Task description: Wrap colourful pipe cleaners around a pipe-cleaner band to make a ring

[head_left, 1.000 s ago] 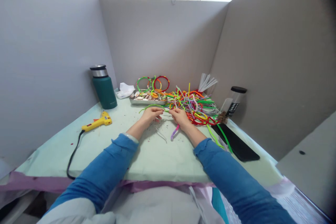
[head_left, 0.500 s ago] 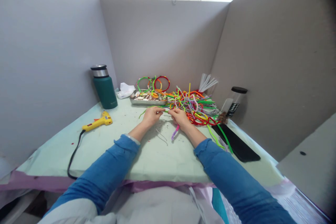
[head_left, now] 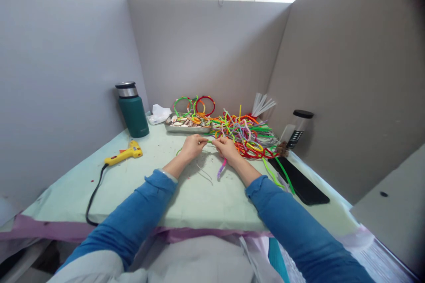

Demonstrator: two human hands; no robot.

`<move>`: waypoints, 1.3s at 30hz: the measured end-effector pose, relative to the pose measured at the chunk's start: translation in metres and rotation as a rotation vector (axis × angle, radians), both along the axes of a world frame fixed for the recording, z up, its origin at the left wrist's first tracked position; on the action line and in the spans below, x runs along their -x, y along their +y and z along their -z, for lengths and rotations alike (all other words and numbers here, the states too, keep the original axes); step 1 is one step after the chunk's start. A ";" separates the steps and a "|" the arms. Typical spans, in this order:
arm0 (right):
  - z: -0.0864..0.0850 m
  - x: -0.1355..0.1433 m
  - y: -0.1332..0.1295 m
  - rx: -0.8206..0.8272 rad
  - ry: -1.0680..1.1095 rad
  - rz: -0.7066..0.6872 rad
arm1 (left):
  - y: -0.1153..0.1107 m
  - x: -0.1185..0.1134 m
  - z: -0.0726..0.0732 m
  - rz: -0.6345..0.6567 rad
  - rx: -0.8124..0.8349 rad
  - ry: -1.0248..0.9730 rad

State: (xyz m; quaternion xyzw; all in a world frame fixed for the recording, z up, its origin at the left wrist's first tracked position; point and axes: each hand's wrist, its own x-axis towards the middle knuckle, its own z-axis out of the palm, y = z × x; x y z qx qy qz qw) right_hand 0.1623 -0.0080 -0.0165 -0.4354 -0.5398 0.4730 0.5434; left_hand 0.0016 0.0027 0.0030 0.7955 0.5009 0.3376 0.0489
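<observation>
A green pipe cleaner (head_left: pixel 210 141) spans the small gap between my two hands over the middle of the table. My left hand (head_left: pixel 193 147) pinches it from the left, and a green end shows beyond the wrist. From the right, my right hand (head_left: pixel 227 148) pinches the same piece. Below my right hand hangs a pink and purple twisted strand (head_left: pixel 221 170). A thin grey wire (head_left: pixel 204 173) lies on the table (head_left: pixel 206 208) between the wrists. The fingertips hide part of the green piece.
Behind my hands stands a metal tray (head_left: pixel 188 129) of shells, with coloured rings (head_left: pixel 206 105) beyond. A pipe cleaner pile (head_left: pixel 245 130), black phone (head_left: pixel 300 183) and clear bottle (head_left: pixel 299 129) are right; a green flask (head_left: pixel 133 115) and yellow glue gun (head_left: pixel 123 154) are left.
Both hands stay nearly in place. The green end left of my left hand has shifted lower, closer to the wrist.
</observation>
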 end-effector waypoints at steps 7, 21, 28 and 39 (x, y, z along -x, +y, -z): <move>-0.001 0.000 -0.002 -0.016 0.002 -0.006 | 0.000 0.000 -0.003 0.021 0.056 -0.086; -0.001 -0.001 -0.002 -0.018 -0.003 -0.037 | -0.010 -0.001 -0.008 0.007 0.380 -0.355; 0.000 -0.003 -0.002 -0.047 -0.014 -0.043 | -0.005 -0.001 -0.004 0.112 0.577 -0.620; -0.001 -0.002 -0.003 -0.036 0.016 -0.072 | -0.003 0.004 -0.002 0.298 0.966 -1.010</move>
